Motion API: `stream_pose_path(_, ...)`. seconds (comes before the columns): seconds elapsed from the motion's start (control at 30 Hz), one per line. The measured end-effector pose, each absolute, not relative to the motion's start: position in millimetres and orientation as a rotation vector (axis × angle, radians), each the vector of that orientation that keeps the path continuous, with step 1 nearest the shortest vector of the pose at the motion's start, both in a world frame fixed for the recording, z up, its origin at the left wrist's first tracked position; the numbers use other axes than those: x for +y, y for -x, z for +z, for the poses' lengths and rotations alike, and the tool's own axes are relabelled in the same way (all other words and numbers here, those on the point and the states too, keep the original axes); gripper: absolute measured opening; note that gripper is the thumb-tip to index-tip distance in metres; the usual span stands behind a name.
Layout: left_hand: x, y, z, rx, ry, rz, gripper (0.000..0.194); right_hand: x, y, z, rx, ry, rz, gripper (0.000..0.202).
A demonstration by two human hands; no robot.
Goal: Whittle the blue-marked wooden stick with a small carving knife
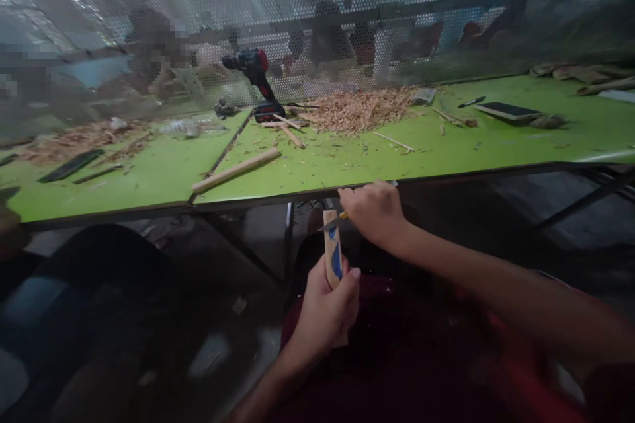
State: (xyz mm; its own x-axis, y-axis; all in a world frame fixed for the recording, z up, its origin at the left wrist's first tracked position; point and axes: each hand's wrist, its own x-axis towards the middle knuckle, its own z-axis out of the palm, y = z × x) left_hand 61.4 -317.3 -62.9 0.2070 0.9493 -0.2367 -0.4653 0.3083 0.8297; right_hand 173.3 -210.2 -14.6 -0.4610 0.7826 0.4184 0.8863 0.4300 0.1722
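Wrapped around the lower part of a pale wooden piece with blue patches (329,253) is my left hand (330,301), over my lap and below the table edge. My right hand (374,210) is closed on the yellow handle of a utility knife (329,225). The knife's blade lies across the upper end of the wood, apparently touching it. Most of the handle is hidden inside my right fist.
On the green table (327,172) are wood shavings (364,109), a cordless drill (258,82), a wooden rod (237,170), a phone-like dark slab (510,112) and a plastic bottle (191,127). A perforated metal screen (297,13) stands behind. Another person's knee (114,258) is at left.
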Motion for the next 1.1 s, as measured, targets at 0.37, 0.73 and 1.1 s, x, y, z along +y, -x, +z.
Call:
stream_pose_path(0.37,-335.1,-61.4,-67.7,0.924,-0.713,1.081,0.047,-165.0,-201.8,34.2,-2.157,1.828,-0.548,0.03)
stream_pose_path(0.73,-320.2,-65.0,-73.8,0.912,-0.765,1.139,0.046,-235.0,-174.7,-9.5,-2.529,1.54,-0.426,0.038)
stream_pose_path(1.1,-315.3,-64.0,-67.1,1.046,-0.821,1.083,0.042,-214.4,-176.3,-5.6,-2.547,1.534,-0.562,0.039)
